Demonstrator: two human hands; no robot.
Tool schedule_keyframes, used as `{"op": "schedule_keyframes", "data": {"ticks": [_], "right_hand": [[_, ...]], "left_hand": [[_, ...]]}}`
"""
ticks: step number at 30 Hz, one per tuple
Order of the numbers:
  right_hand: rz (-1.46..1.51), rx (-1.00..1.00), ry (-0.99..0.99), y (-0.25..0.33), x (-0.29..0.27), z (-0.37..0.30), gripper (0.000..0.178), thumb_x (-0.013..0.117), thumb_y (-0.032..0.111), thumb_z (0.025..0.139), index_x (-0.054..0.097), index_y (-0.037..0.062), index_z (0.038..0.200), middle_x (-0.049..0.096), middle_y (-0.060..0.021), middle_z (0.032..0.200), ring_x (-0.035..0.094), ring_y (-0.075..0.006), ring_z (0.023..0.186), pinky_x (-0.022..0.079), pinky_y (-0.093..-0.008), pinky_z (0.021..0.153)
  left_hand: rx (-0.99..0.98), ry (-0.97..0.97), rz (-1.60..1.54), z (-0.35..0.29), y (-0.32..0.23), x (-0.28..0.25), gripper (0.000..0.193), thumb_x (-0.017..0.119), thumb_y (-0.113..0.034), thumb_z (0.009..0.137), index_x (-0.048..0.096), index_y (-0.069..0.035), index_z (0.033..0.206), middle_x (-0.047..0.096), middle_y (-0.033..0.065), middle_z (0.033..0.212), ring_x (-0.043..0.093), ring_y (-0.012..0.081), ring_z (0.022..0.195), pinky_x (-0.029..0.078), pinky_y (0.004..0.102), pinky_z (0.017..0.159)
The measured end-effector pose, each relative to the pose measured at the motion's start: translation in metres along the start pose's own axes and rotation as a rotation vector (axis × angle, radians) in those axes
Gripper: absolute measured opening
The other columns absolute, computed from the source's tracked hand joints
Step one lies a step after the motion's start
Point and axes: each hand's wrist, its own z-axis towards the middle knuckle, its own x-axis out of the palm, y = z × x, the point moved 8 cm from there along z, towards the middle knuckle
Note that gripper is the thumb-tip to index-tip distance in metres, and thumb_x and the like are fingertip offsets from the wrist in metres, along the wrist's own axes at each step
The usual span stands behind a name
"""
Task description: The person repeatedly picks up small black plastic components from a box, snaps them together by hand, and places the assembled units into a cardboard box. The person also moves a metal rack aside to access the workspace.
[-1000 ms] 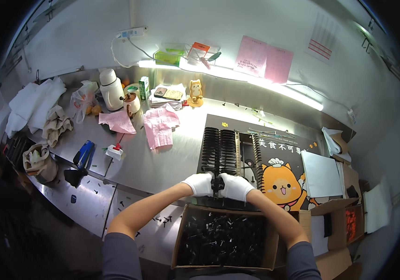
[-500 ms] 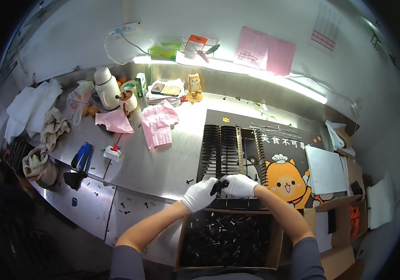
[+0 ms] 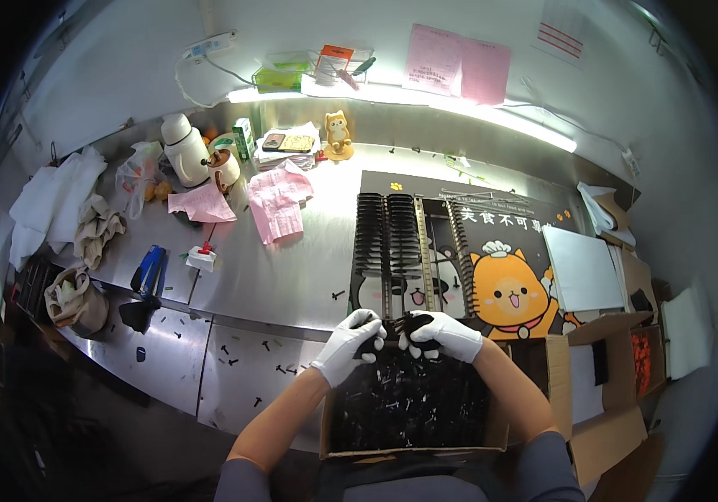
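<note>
Near end of the rack bare, black pieces in the right hand

Since half a second ago, we see the near stretch of the rack point(image 3: 387, 297) clear of black parts, with the mat point(image 3: 376, 182) showing between its rails; the upper rows point(image 3: 371, 226) remain filled. Our hands have come back to the rack's near end, over the cardboard box point(image 3: 459, 452). For the work, this means a batch appears to be off the rails. Our right hand point(image 3: 449, 337) is closed around a clump of black pieces point(image 3: 415, 325). Our left hand point(image 3: 349, 347), just beside it, has curled fingers; dark on dark, we cannot tell whether it grips anything.

More black parts point(image 3: 409, 410) fill the box beneath. On the desk point(image 3: 242, 293), loose bits point(image 3: 280, 369) lie scattered left of the left hand. A coil-edged strip point(image 3: 461, 243) runs beside the rack, and an open carton point(image 3: 610, 435) crowds our right forearm. Pink papers point(image 3: 279, 201) and a white flask point(image 3: 185, 151) sit well apart, toward the wall.
</note>
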Motion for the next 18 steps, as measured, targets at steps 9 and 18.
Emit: {"op": "schedule_keyframes", "data": {"ticks": [9,18], "right_hand": [[-0.472,0.143,-0.138,-0.087,0.017,-0.017,0.027,0.061,0.020,0.079,0.061,0.0009,0.097,0.067,-0.0064,0.073,0.060,-0.0132,0.053,0.048,-0.0257,0.047],[-1.268,-0.218,-0.626,-0.121,-0.016,-0.036,0.021,0.058,0.008,0.081,0.060,0.0069,0.102,0.066,-0.0168,0.091,0.066,-0.0358,0.087,0.054,-0.0438,0.074]], "left_hand": [[0.073,-0.175,0.556,0.007,0.112,-0.007,0.019,0.058,-0.026,0.097,0.064,-0.009,0.100,0.059,-0.0012,0.071,0.053,0.0054,0.058,0.042,0.0205,0.045],[-0.203,-0.175,0.501,0.000,0.177,0.019,0.031,0.065,-0.035,0.090,0.061,-0.006,0.099,0.057,-0.0006,0.070,0.056,0.0101,0.062,0.046,0.0262,0.051]]}}
